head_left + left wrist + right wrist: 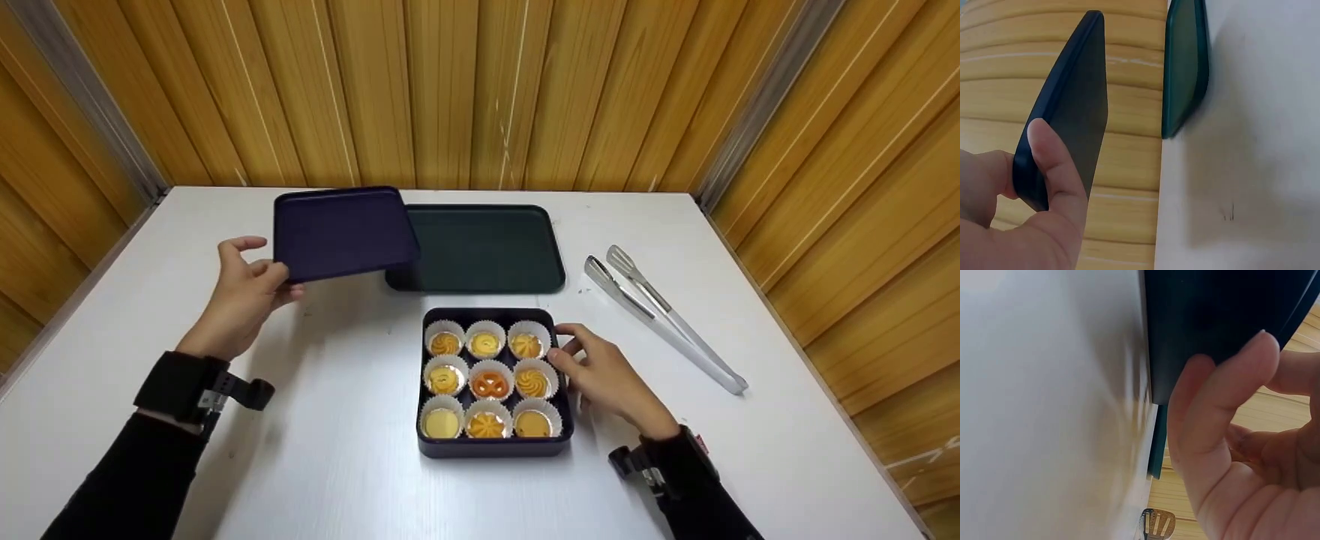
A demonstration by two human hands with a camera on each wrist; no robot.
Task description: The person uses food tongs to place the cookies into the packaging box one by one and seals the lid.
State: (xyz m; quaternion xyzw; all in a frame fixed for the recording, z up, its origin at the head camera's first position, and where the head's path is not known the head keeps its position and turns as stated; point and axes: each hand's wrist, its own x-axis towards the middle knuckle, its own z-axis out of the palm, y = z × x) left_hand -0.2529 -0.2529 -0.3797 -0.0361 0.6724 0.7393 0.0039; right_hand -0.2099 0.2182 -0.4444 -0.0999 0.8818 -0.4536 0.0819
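Note:
My left hand (pixel 244 296) holds a dark purple lid (pixel 341 232) by its near left corner, up in the air and tilted. In the left wrist view the thumb (pixel 1050 149) presses on one face of it. Below and to the right stands an uncovered dark box (pixel 495 448) on the table, with several cookies in white paper cups; a pretzel-shaped cookie (pixel 491 385) lies in the middle. My right hand (pixel 611 379) grips the box's right wall, thumb at the rim. Its fingers (pixel 1230 388) bend against the outer side in the right wrist view.
A dark green tray (pixel 480 251) lies behind the box, its left end partly covered by the lid in the head view. Metal tongs (pixel 667 322) rest spread on the right of the white table (pixel 345 465). Wood-patterned walls (pixel 442 97) rise around the table.

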